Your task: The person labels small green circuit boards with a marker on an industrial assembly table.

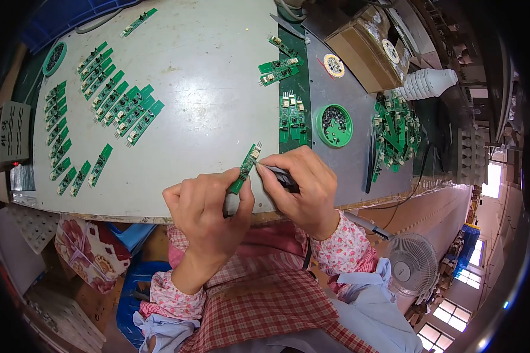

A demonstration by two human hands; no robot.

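Note:
My left hand (203,203) pinches a small green circuit board (245,170) between thumb and fingertips, just above the table's near edge. The board is tilted, with metal pins at its upper end and a white connector below them. My right hand (306,191) is closed round a dark tool that looks like tweezers (284,177). Its thin tip reaches the board's right side, close to the white connector. Whether the tip holds a small part is too small to tell. Part of the tool is hidden by my fingers.
Rows of similar circuit boards (107,97) lie on the left of the table (206,88). A round green dish (338,143) of small black parts stands at right, beside a heap of boards (396,132). Beyond are a cardboard box (359,50) and stacked white cups (430,82).

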